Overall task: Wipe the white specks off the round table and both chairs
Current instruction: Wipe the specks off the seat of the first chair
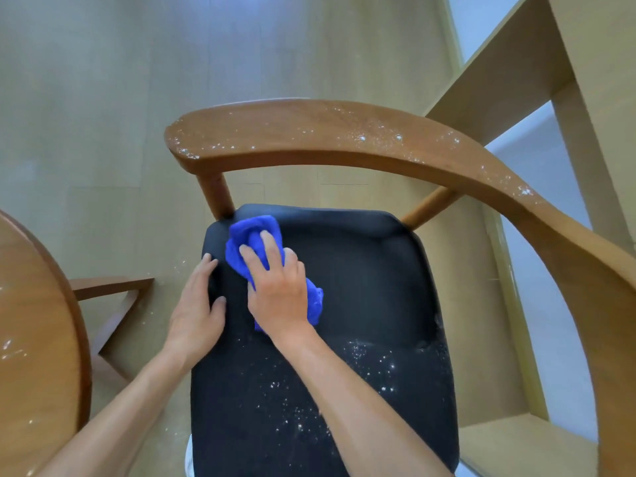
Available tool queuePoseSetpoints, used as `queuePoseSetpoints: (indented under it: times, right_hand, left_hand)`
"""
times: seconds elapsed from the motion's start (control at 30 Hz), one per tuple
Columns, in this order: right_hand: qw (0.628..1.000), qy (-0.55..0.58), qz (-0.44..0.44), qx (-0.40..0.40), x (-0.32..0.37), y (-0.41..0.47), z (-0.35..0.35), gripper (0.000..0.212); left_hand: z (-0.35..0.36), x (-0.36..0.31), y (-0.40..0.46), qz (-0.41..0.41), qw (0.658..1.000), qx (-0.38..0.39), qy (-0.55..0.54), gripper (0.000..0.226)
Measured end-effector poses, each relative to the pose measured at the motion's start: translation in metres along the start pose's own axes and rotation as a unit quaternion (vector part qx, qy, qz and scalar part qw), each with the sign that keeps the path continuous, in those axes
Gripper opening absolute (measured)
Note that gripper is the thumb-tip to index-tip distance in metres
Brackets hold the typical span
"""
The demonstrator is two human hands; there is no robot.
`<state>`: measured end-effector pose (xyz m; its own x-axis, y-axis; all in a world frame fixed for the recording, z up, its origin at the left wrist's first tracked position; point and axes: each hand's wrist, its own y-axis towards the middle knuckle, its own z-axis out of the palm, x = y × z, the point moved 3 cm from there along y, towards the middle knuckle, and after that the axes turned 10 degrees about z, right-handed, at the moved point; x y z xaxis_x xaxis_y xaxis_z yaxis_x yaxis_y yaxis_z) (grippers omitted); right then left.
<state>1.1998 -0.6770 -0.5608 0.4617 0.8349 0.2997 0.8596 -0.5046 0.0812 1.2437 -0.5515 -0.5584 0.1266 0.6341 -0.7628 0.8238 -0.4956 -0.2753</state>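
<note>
A wooden chair with a black padded seat (361, 287) fills the middle of the view. White specks lie on the near part of the seat and along its curved wooden backrest (309, 132). My right hand (278, 287) presses a crumpled blue cloth (254, 242) onto the far left part of the seat, fingers curled over it. My left hand (199, 304) rests flat on the seat's left edge, fingers straight. The round wooden table (34, 321) shows at the left edge, with a few white specks on it.
A pale wooden shelf frame (516, 80) stands at the right behind the chair. The table's wooden base (113, 287) sits on the pale floor (103, 98) left of the chair, and a few specks lie on the floor near it.
</note>
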Motion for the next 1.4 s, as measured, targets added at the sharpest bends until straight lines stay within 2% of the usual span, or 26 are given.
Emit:
queuePoseSetpoints:
  times: [0.13,0.2,0.27,0.37,0.47,0.5,0.57,0.6,0.63,0.73,0.83,0.9,0.97,1.03,1.13,1.2,1.27,1.4]
  right_hand:
    - [0.992,-0.029,-0.121,-0.017,-0.043,-0.026,-0.008,0.049]
    - [0.99,-0.046,-0.13,-0.029,-0.081,-0.039,-0.018,0.047]
    - [0.992,-0.059,-0.101,-0.044,-0.131,-0.049,-0.034,0.05]
    - [0.996,-0.073,0.004,-0.042,-0.201,-0.066,-0.063,0.056]
    - [0.983,-0.042,0.176,-0.037,-0.25,-0.09,-0.078,0.06]
    - [0.966,-0.016,0.255,-0.042,-0.261,-0.099,-0.081,0.056]
    - [0.902,0.053,0.426,-0.057,-0.277,-0.115,-0.084,0.044]
    - [0.873,0.082,0.476,-0.067,-0.279,-0.12,-0.084,0.039]
    - [0.861,0.091,0.494,-0.075,-0.276,-0.122,-0.083,0.037]
    - [0.874,0.075,0.464,-0.121,-0.236,-0.114,-0.077,0.042]
    - [0.876,0.063,0.46,-0.129,-0.183,-0.095,-0.064,0.044]
    - [0.91,0.057,0.393,-0.118,-0.137,-0.074,-0.052,0.045]
    - [0.95,0.055,0.3,-0.069,-0.085,-0.057,-0.035,0.048]
    - [0.973,0.049,0.221,-0.032,-0.055,-0.046,-0.024,0.05]
    - [0.998,0.012,0.066,-0.002,-0.083,-0.038,-0.025,0.049]
    - [1.0,-0.007,-0.022,0.008,-0.122,-0.023,-0.039,0.047]
    - [0.999,-0.023,-0.025,0.012,-0.165,-0.003,-0.056,0.046]
    - [0.997,-0.011,0.072,0.011,-0.227,-0.025,-0.075,0.053]
  left_hand:
    - [0.015,-0.011,-0.002,0.036,0.991,0.017,0.124,0.07]
    - [0.023,-0.019,-0.003,0.078,0.974,0.046,0.207,0.077]
    - [0.03,-0.023,-0.004,0.092,0.96,0.081,0.253,0.08]
    - [0.03,-0.023,0.0,0.084,0.953,0.113,0.27,0.079]
    - [0.025,-0.021,0.002,0.073,0.955,0.128,0.256,0.075]
    - [0.024,-0.021,0.002,0.071,0.957,0.13,0.251,0.074]
    - [0.024,-0.021,0.001,0.064,0.961,0.127,0.237,0.074]
    - [0.024,-0.021,0.001,0.059,0.964,0.122,0.23,0.074]
    - [0.025,-0.02,0.001,0.055,0.966,0.118,0.224,0.074]
    - [0.026,-0.02,0.0,0.052,0.968,0.114,0.217,0.072]
    - [0.024,-0.019,0.0,0.051,0.97,0.111,0.212,0.072]
    - [0.022,-0.017,0.0,0.057,0.97,0.112,0.209,0.072]
    - [0.02,-0.014,0.001,0.066,0.967,0.12,0.215,0.073]
    - [0.019,-0.013,0.003,0.07,0.965,0.128,0.22,0.075]
    - [0.02,-0.014,0.003,0.069,0.963,0.131,0.225,0.075]
    - [0.021,-0.014,0.003,0.064,0.962,0.133,0.228,0.074]
    - [0.021,-0.015,0.002,0.062,0.961,0.133,0.235,0.074]
    - [0.022,-0.019,0.002,0.057,0.959,0.138,0.241,0.073]
